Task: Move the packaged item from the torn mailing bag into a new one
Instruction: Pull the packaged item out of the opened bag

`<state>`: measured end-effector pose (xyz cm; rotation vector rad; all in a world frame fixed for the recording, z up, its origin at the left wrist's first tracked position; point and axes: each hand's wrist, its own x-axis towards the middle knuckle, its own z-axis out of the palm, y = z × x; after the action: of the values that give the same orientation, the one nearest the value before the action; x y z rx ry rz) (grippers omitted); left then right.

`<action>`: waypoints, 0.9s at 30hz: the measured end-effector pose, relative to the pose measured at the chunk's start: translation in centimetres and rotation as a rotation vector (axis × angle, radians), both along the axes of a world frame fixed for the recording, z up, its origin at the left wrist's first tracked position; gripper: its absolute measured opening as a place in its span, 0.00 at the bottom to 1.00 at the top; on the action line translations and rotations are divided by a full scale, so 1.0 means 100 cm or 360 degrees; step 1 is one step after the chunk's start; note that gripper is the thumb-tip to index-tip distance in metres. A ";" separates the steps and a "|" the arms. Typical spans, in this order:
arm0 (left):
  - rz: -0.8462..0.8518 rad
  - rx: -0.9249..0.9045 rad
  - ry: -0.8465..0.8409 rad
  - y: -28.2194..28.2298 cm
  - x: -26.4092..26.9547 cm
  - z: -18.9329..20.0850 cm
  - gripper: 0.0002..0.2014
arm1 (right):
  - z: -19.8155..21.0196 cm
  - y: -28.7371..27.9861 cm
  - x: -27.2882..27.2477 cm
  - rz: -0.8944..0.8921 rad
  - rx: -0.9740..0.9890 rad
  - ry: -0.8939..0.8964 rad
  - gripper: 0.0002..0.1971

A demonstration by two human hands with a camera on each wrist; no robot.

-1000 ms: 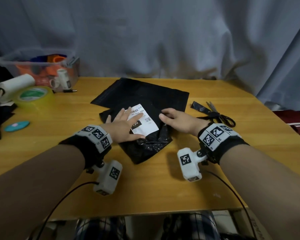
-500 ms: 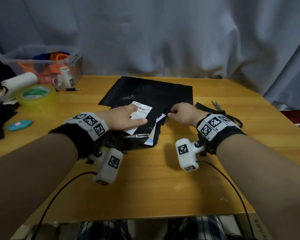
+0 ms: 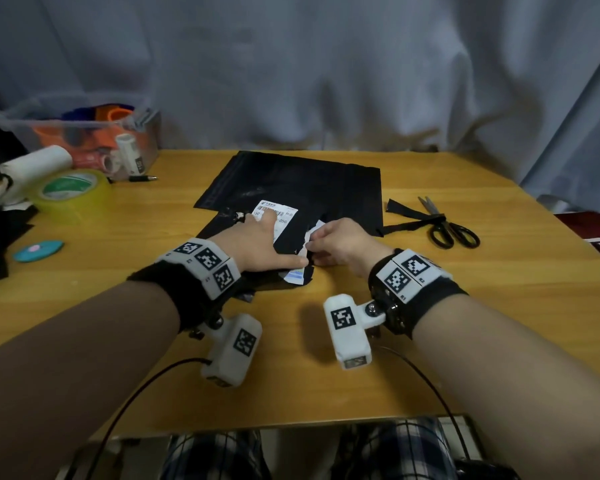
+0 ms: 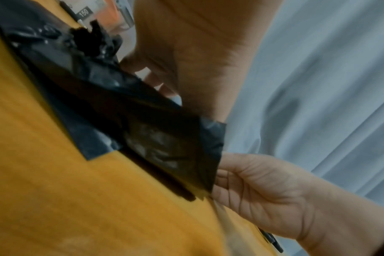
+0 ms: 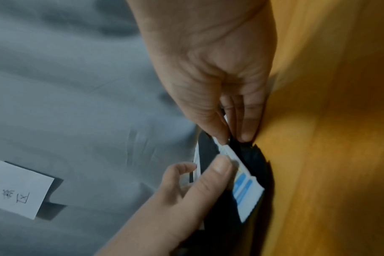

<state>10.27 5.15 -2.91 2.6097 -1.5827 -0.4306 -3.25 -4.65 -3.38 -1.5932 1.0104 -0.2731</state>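
Left hand (image 3: 257,245) presses flat on torn bag (image 3: 291,237); right hand (image 3: 336,242) pinches packaged item (image 5: 241,175). Next, likely pulling it free.

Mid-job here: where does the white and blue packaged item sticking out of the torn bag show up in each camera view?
Head: packaged item peeks from the torn black bag at centre, between the left hand and right hand.
Left wrist: not clearly visible; only the bag shows.
Right wrist: lower centre, pinched by the right hand, left thumb on it.
Shared landmark: the torn black bag on the wooden table.
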 end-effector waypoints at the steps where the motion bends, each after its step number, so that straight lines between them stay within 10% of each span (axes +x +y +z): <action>1: 0.0010 -0.0010 -0.0034 -0.001 -0.001 -0.002 0.50 | 0.000 0.001 0.000 -0.0004 0.0004 -0.0010 0.07; 8: 0.0223 -0.0396 0.0055 -0.005 0.006 0.010 0.14 | 0.001 0.006 -0.002 -0.0091 0.0210 -0.0182 0.13; 13: 0.0314 -0.0584 0.0463 0.008 0.025 0.013 0.17 | 0.005 0.013 0.010 -0.0198 0.0228 -0.0300 0.14; 18: 0.0027 -0.0212 0.0207 0.011 0.017 0.013 0.33 | 0.004 0.024 0.032 -0.0357 0.0212 -0.0417 0.10; 22: -0.0068 -0.0270 0.0195 0.009 0.017 0.012 0.14 | -0.002 0.026 0.033 -0.0450 0.0353 -0.0539 0.05; 27: 0.0097 -0.0434 0.0375 0.011 0.019 0.015 0.17 | -0.003 0.025 0.042 -0.0461 0.0087 -0.0479 0.06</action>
<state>12.18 6.27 -1.43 2.3026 -1.3760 -0.4623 0.92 -2.15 -3.70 -1.3063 1.0002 -0.6579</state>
